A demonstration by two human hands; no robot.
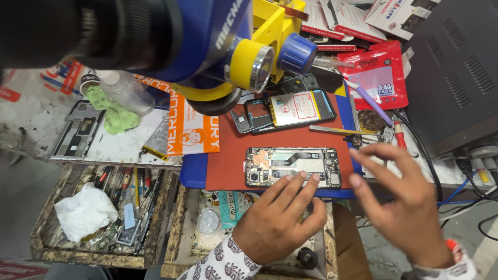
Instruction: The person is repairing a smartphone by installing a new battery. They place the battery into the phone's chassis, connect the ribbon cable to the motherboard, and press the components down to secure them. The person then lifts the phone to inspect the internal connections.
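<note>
Opened phone under my hands on the red mat.

My left hand (pixel 277 220) rests fingertips on the opened phone's (pixel 293 167) near edge, gripping nothing; my right hand (pixel 399 199) hovers beside it, fingers spread; phone lies mid-mat (pixel 228 161) on the tabletop.

The left hand (pixel 277 220) was bare, with no ring or glove on it, and its nails were short and plain. At its wrist began a white sleeve (pixel 220 264) printed all over with small dark elephant-like figures, the cuff sitting close to the wrist. The right hand (pixel 402 207) was bare too, its nails likewise short and unpainted. Around the right wrist ran a thin band (pixel 454 246) with a small red-orange piece on it, and just below that showed the edge of the same white patterned cuff (pixel 446 270), only partly in view at the frame's bottom.
</note>
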